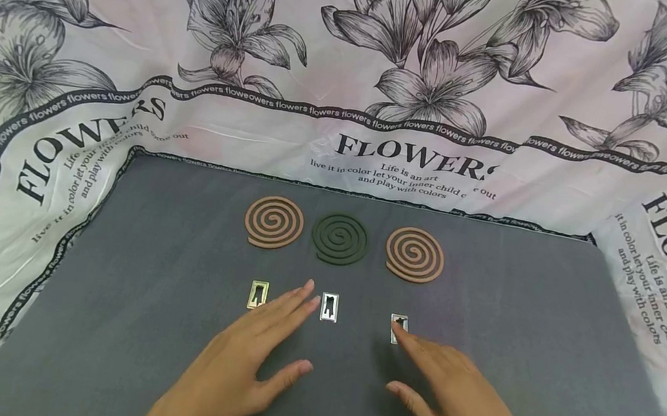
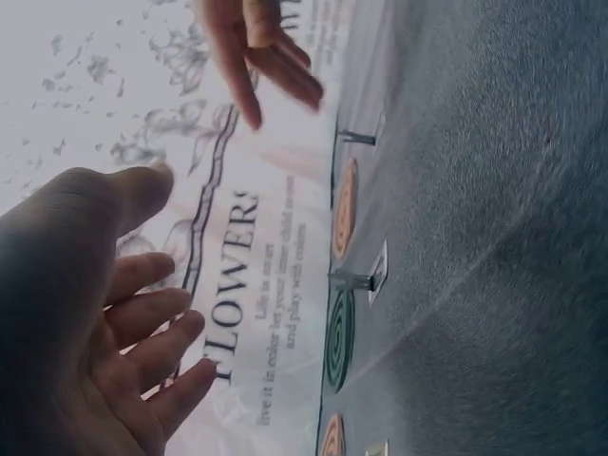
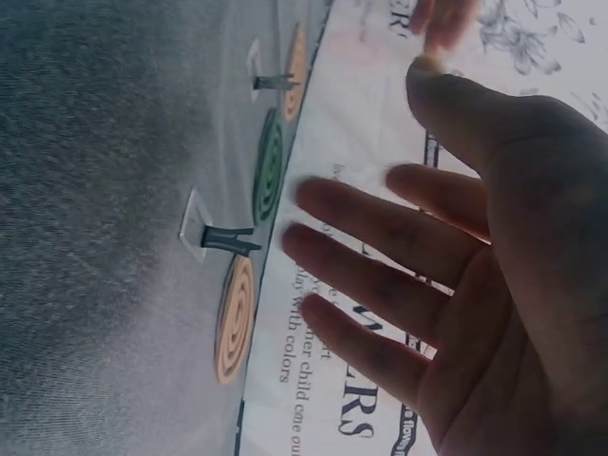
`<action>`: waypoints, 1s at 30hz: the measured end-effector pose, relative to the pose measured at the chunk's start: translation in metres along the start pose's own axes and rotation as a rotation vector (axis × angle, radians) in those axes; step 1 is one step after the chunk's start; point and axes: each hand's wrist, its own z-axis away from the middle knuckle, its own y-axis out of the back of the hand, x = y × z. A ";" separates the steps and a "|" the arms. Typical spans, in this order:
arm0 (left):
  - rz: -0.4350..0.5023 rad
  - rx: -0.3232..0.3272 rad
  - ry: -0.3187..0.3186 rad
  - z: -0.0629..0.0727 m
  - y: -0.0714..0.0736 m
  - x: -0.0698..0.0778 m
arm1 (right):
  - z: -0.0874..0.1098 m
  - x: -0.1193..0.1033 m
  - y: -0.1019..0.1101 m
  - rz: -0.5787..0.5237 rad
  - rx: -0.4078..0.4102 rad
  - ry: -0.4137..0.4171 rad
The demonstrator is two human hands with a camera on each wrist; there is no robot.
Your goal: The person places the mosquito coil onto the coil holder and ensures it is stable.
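Observation:
Three mosquito coils lie flat in a row: a tan coil (image 1: 273, 222) on the left, a dark green coil (image 1: 339, 238) in the middle, a tan coil (image 1: 414, 254) on the right. Nearer are three small metal coil stands with upright prongs: a gold stand (image 1: 258, 294), a silver stand (image 1: 329, 307), and another silver stand (image 1: 397, 334). My left hand (image 1: 239, 363) hovers with extended fingers near the gold and middle stands. Over the right stand, partly covering it in the head view, is my right hand (image 1: 455, 389), its fingers extended. Both hands hold nothing.
A dark grey tabletop (image 1: 166, 250) bears the coils and stands. Behind it and along both sides hangs white cloth (image 1: 244, 124) printed with flowers and lettering.

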 end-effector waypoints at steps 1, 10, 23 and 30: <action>0.023 0.006 0.001 -0.002 0.000 -0.001 | 0.000 0.001 0.000 -0.009 0.013 0.007; 0.179 -0.001 0.018 -0.029 -0.002 -0.007 | -0.006 0.009 0.003 -0.106 0.146 -0.033; 0.251 -0.142 0.058 -0.087 0.007 -0.019 | -0.031 0.037 0.016 -0.162 0.209 -0.187; 0.276 -0.213 0.027 -0.121 0.001 -0.027 | -0.048 0.055 0.011 -0.225 0.206 -0.238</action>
